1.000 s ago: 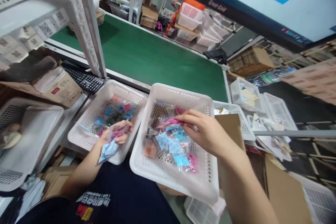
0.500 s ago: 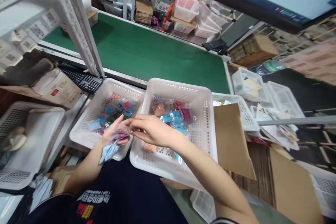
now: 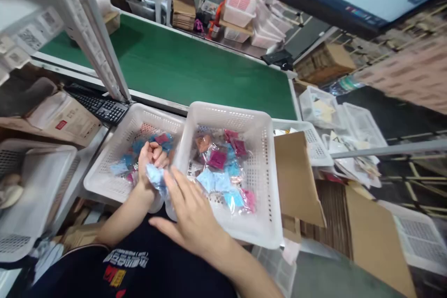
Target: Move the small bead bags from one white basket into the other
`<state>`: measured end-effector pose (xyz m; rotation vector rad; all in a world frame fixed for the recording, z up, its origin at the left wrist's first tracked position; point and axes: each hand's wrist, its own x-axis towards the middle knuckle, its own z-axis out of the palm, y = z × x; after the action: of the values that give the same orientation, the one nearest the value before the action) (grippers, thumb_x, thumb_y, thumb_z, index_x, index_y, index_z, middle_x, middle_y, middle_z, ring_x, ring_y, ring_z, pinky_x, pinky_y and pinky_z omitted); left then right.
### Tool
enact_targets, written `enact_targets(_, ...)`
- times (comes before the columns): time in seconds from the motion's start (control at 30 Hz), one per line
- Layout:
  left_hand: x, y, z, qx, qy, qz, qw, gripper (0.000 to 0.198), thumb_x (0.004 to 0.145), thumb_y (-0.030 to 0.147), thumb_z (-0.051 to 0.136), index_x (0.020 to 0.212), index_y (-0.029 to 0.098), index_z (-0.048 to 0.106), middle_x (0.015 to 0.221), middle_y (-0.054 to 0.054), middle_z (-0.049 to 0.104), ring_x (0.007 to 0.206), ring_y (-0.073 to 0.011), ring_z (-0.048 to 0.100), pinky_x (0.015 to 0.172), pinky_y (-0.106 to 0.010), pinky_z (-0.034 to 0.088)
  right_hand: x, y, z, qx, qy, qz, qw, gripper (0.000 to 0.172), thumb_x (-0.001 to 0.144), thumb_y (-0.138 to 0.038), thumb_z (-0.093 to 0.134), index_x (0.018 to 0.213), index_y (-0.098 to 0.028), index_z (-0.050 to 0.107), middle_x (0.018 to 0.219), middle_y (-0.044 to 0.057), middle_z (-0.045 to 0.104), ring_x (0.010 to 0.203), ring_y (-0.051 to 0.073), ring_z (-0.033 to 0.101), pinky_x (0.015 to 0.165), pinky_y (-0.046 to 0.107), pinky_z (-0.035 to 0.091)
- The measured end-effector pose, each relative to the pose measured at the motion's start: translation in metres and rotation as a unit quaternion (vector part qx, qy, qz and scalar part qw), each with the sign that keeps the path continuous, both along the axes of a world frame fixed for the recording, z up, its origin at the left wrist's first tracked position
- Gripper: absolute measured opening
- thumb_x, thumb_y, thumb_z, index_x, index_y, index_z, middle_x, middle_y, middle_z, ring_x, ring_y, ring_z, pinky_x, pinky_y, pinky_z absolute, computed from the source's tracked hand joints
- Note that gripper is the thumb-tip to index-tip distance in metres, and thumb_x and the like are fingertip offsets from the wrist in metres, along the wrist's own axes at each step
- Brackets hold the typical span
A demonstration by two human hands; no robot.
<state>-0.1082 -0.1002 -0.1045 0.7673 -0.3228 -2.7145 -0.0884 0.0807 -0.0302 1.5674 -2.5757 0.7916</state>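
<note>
My left hand (image 3: 151, 165) has its fingers curled and holds a light blue cloth item in clear plastic (image 3: 156, 178) at the palm and wrist side. My right hand (image 3: 190, 209) is beside it, with fingers stretched out and thumb apart. Its fingertips are at the edge of the light blue item; whether they touch it I cannot tell. Under my left hand is the left white basket (image 3: 104, 160), with blue and red bagged pieces inside. The right white basket (image 3: 275, 186) contains several clear bags with folded pieces in magenta (image 3: 217, 159), light blue and orange.
A green conveyor belt (image 3: 195, 65) runs behind the baskets. A black keyboard (image 3: 101, 104) and an open carton (image 3: 75, 118) are at left. Cardboard flaps (image 3: 296, 177) stand right of the basket. A monitor (image 3: 314, 0) overhangs the top right; a metal post (image 3: 94, 46) rises at left.
My right hand has drawn back toward my body and opened from its pinch. A magenta bag and light blue bags now show in the right basket. The view has shifted slightly.
</note>
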Motion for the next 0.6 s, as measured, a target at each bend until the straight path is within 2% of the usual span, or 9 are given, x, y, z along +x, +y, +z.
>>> enact_targets(0.1, 0.002, 0.008, 0.003, -0.074, 0.017, -0.011, 0.997, 0.03, 0.102, 0.04, 0.073, 0.081, 0.019, 0.068, 0.059, 0.007, 0.047, 0.047, -0.0072, 0.046, 0.047, -0.016, 0.04, -0.004, -0.012, -0.017, -0.081, -0.06, -0.018, 0.995, 0.042, 0.111, -0.017, 0.053, 0.152, -0.008, 0.058, 0.138, 0.024, 0.077, 0.125, 0.032, 0.078, 0.102, 0.044, 0.07)
enact_targets(0.17, 0.006, -0.008, -0.006, -0.195, 0.007, -0.045, 0.98, 0.028, 0.088, 0.044, 0.087, 0.09, 0.019, 0.074, 0.075, 0.0, 0.064, 0.068, -0.0128, 0.065, 0.062, -0.021, 0.054, -0.016, 0.014, -0.01, -0.123, -0.123, -0.066, 0.983, 0.033, 0.112, -0.019, 0.056, 0.144, -0.016, 0.064, 0.125, 0.015, 0.083, 0.108, 0.027, 0.083, 0.093, 0.037, 0.071)
enact_targets(0.2, 0.008, -0.023, -0.014, -0.286, -0.012, -0.068, 0.956, 0.032, 0.082, 0.045, 0.091, 0.095, 0.019, 0.077, 0.088, -0.004, 0.072, 0.085, -0.0179, 0.072, 0.075, -0.025, 0.06, -0.022, 0.035, -0.004, -0.132, -0.143, -0.115, 0.974, 0.031, 0.112, -0.026, 0.062, 0.142, -0.02, 0.066, 0.12, 0.011, 0.084, 0.101, 0.025, 0.084, 0.088, 0.035, 0.071)
enact_targets(0.27, 0.012, -0.06, -0.037, -0.503, -0.069, -0.128, 0.852, 0.051, 0.072, 0.044, 0.096, 0.113, 0.018, 0.08, 0.122, -0.013, 0.078, 0.124, -0.0312, 0.071, 0.107, -0.038, 0.059, -0.032, 0.082, 0.005, -0.119, -0.134, -0.248, 0.952, 0.048, 0.109, -0.045, 0.072, 0.15, -0.024, 0.063, 0.126, 0.012, 0.082, 0.107, 0.03, 0.083, 0.092, 0.041, 0.071)
enact_targets(0.33, 0.017, -0.093, -0.067, -0.678, -0.142, -0.221, 0.687, 0.084, 0.064, 0.041, 0.101, 0.14, 0.016, 0.073, 0.161, -0.021, 0.06, 0.158, -0.0457, 0.046, 0.132, -0.055, 0.038, -0.037, 0.123, 0.006, -0.094, -0.106, -0.364, 0.92, 0.082, 0.102, -0.061, 0.076, 0.168, -0.023, 0.047, 0.152, 0.021, 0.069, 0.133, 0.042, 0.073, 0.108, 0.059, 0.065)
enact_targets(0.37, 0.019, -0.104, -0.083, -0.722, -0.179, -0.284, 0.605, 0.103, 0.059, 0.041, 0.104, 0.151, 0.014, 0.066, 0.174, -0.027, 0.045, 0.166, -0.0534, 0.03, 0.135, -0.064, 0.03, -0.036, 0.138, 0.004, -0.09, -0.101, -0.401, 0.906, 0.095, 0.099, -0.066, 0.077, 0.174, -0.022, 0.037, 0.163, 0.024, 0.058, 0.142, 0.046, 0.067, 0.113, 0.068, 0.06)
enact_targets(0.43, 0.024, -0.109, -0.113, -0.745, -0.223, -0.404, 0.482, 0.129, 0.051, 0.043, 0.107, 0.164, 0.011, 0.053, 0.182, -0.035, 0.021, 0.167, -0.0665, 0.009, 0.128, -0.079, 0.027, -0.032, 0.155, -0.003, -0.099, -0.116, -0.423, 0.893, 0.104, 0.097, -0.067, 0.078, 0.178, -0.026, 0.028, 0.174, 0.026, 0.044, 0.147, 0.049, 0.062, 0.116, 0.076, 0.055)
enact_targets(0.5, 0.032, -0.095, -0.136, -0.745, -0.247, -0.478, 0.393, 0.136, 0.051, 0.042, 0.107, 0.17, 0.015, 0.049, 0.184, -0.036, 0.012, 0.164, -0.0727, 0.002, 0.116, -0.089, 0.031, -0.024, 0.155, -0.009, -0.114, -0.134, -0.407, 0.896, 0.098, 0.099, -0.062, 0.078, 0.178, -0.03, 0.028, 0.176, 0.024, 0.042, 0.141, 0.046, 0.067, 0.113, 0.073, 0.059)
enact_targets(0.6, 0.043, -0.065, -0.153, -0.758, -0.273, -0.496, 0.324, 0.115, 0.063, 0.031, 0.097, 0.169, 0.023, 0.053, 0.185, -0.029, 0.02, 0.165, -0.0679, 0.013, 0.112, -0.086, 0.04, -0.017, 0.141, -0.015, -0.128, -0.137, -0.368, 0.911, 0.088, 0.104, -0.053, 0.075, 0.177, -0.034, 0.03, 0.174, 0.021, 0.045, 0.134, 0.04, 0.073, 0.107, 0.063, 0.067)
